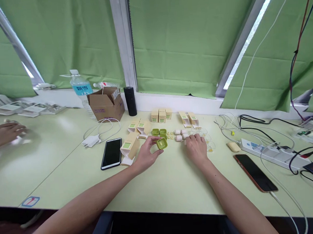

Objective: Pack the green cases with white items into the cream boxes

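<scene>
1. The left hand (146, 154) pinched a green cup (162, 143) between its thumb and fingers, thumb on the near side, the rest of the hand partly spread
2. That cup was just above the worktop (171, 192), tilted so its open side faced the camera, in front of the other cups (162, 131)
3. The right hand (197, 148) was bent palm down, fingers curled together, low among the small parts; whether it gripped one I could not tell, as the fingertips were hidden
4. Pink pieces (178, 138) lay just to the left of its fingers, clear pieces (210, 147) to the right
5. Tiny yellow bits (171, 137) lay between the other cups and the pink pieces
6. Near the left hand, a box (130, 147) stood beside a phone (111, 153)
7. At far left, a co-worker's hand (7, 133) was over the worktop
</scene>
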Motion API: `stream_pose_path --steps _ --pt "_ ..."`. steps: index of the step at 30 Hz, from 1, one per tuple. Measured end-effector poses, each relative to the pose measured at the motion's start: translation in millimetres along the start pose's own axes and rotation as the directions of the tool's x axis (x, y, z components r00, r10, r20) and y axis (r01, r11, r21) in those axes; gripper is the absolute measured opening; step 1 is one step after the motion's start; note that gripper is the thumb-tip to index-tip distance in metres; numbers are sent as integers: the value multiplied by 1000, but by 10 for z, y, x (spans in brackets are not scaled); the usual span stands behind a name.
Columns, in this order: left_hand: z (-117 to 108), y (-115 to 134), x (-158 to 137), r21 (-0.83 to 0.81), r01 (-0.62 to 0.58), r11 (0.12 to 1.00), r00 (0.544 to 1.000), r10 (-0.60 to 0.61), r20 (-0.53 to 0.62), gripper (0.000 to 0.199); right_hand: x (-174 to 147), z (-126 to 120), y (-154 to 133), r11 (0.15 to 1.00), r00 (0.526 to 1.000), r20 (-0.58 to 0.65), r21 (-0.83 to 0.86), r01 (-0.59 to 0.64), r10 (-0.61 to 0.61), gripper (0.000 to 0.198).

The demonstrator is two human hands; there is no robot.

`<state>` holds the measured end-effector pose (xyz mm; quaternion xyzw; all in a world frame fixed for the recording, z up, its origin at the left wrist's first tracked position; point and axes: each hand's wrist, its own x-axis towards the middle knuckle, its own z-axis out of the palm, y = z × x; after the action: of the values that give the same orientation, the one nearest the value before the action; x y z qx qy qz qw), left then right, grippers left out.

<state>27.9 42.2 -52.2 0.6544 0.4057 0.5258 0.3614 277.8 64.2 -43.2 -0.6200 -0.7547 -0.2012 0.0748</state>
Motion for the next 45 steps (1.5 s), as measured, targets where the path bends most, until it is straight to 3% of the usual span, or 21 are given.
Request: stream_pose_path --steps 3,6,8,11,14,17,28,38,45 --pt "5 -4 2 -15 14 1000 1000 -15 -1 37 12 19 22 996 998 -50 89 -22 26 26" --pt "7 -9 2 -36 25 999 1000 -25 -3 38 1 -2 -11 929 983 -151 366 -44 107 26" --pt "6 -1 -5 -39 31 999 1000 -31 3 38 -23 -32 -76 791 964 -187 611 -36 188 25" --pt "0 33 -27 5 31 1000 999 -31 25 36 -81 -87 -227 477 958 -130 879 -8 255 25" --pt "0 74 -56 99 16 995 999 -21 50 36 -152 -145 -388 219 972 -40 976 -11 230 31" --pt "8 104 -83 194 -22 981 998 9 69 37 -207 -195 -496 89 980 -6 996 -11 197 32" --pt "22 126 -134 276 -100 956 991 69 119 38 -236 -213 -554 34 990 56 998 -61 131 30" --pt "31 122 -145 298 -125 946 988 90 129 36 -241 -212 -549 90 993 50 994 -60 110 27" --pt "34 84 -144 292 -193 937 979 164 121 39 -239 -194 -558 44 990 72 996 -77 122 31"
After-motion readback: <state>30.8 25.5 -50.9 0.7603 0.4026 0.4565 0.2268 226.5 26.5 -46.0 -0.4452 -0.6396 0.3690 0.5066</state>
